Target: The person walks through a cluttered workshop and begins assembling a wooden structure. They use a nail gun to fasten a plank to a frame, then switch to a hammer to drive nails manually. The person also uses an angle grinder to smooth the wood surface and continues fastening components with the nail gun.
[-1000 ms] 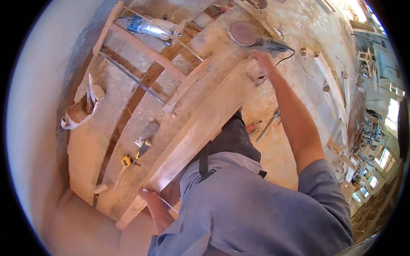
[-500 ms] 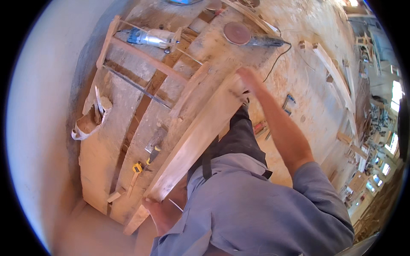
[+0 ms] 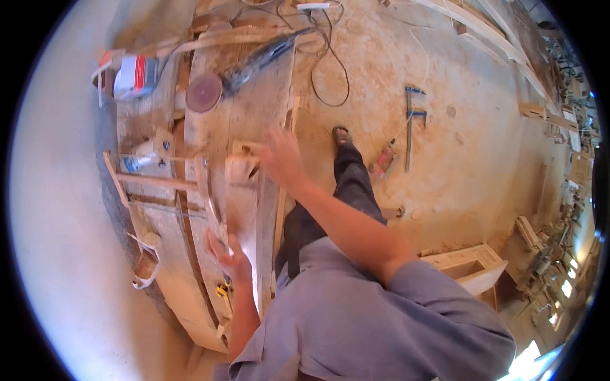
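Note:
A long pale wooden board (image 3: 243, 213) lies lengthwise in front of me along the right side of the workbench, its far end showing a dark notch. My right hand (image 3: 279, 155) is beside that far end; its fingers are smeared by motion, so whether they grip is unclear. At the board's left edge, nearer to me, my left hand (image 3: 229, 257) is open with the fingers apart. A wooden frame saw (image 3: 157, 183) lies on the bench to the left. Just below my left hand a yellow tape measure (image 3: 222, 290) is partly hidden by my forearm.
On the bench are a disc sander (image 3: 204, 93) with a cord, a blue-and-silver power tool (image 3: 141, 162), a white-and-red container (image 3: 136, 76) and a cut-open container (image 3: 147, 265). A bar clamp (image 3: 408, 130), a red tool (image 3: 383, 160) and a wooden box frame (image 3: 467, 267) are on the floor.
My left hand has left the board's near end and moved farther along it, fingers spread. My right hand stays by the far end. The view has turned, and the board now points more straight ahead.

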{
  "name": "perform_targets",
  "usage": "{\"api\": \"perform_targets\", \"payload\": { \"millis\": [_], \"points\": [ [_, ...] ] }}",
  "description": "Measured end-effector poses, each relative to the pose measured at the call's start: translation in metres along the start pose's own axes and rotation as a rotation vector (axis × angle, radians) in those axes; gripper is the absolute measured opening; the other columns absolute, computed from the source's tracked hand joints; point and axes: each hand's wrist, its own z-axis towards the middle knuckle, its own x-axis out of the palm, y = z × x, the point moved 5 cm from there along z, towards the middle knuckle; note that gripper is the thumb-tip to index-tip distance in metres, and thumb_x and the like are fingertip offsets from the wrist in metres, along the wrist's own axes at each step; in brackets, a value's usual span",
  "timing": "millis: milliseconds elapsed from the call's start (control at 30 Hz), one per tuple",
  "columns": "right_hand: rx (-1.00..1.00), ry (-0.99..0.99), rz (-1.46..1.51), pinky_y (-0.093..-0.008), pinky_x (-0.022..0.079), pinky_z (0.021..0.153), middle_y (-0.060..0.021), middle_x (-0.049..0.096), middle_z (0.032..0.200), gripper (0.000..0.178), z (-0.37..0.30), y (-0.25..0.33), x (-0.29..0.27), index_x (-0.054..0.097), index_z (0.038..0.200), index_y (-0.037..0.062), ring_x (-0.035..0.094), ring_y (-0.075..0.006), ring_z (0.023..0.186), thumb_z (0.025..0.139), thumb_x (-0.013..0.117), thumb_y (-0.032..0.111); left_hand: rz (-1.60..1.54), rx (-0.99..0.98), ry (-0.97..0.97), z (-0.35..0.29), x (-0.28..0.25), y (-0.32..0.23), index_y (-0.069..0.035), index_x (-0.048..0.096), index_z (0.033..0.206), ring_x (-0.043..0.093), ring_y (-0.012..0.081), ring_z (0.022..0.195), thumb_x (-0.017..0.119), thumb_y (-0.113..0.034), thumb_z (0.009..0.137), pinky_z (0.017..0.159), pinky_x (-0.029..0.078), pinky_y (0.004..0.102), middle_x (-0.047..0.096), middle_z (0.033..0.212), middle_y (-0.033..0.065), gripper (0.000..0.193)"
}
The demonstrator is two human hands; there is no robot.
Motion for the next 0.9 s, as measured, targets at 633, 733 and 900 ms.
{"api": "perform_targets", "payload": {
  "millis": [633, 733, 900],
  "points": [
    [1.205, -0.061, 0.044, -0.0276, 0.043, 0.054, -0.0022, 0.061, 0.071, 0.021, -0.149, -0.38, -0.401, 0.07, 0.097, -0.0003, 0.057, -0.0114, 0.061, 0.086, 0.058, 0.013, 0.137, -0.042, -0.074, 0.133, 0.111, -0.141, 0.008, 0.066, 0.118, 0.063, 0.0372, 0.106, 0.053, -0.024, 0.099, 0.093, 0.049, 0.0415, 0.067, 0.117, 0.022, 0.04],
    [1.021, -0.003, -0.047, -0.0266, 0.043, 0.055, -0.0027, 0.063, 0.073, 0.024, -0.052, -0.37, -0.383, 0.07, 0.103, -0.0003, 0.058, -0.0115, 0.062, 0.09, 0.06, 0.016, -0.022, -0.071, -0.13, 0.13, 0.112, -0.113, 0.006, 0.068, 0.116, 0.064, 0.0336, 0.107, 0.052, -0.023, 0.099, 0.094, 0.049, 0.04, 0.067, 0.12, 0.0201, 0.038],
    [0.612, 0.075, -0.234, -0.0293, 0.051, 0.07, -0.0095, 0.073, 0.084, 0.033, 0.118, -0.438, -0.329, 0.071, 0.112, -0.0041, 0.068, -0.0176, 0.078, 0.09, 0.061, 0.019, -0.033, -0.103, -0.216, 0.128, 0.113, -0.103, 0.009, 0.065, 0.12, 0.066, 0.0326, 0.106, 0.052, -0.022, 0.102, 0.092, 0.051, 0.037, 0.064, 0.127, 0.0259, 0.038]
  ]
}}
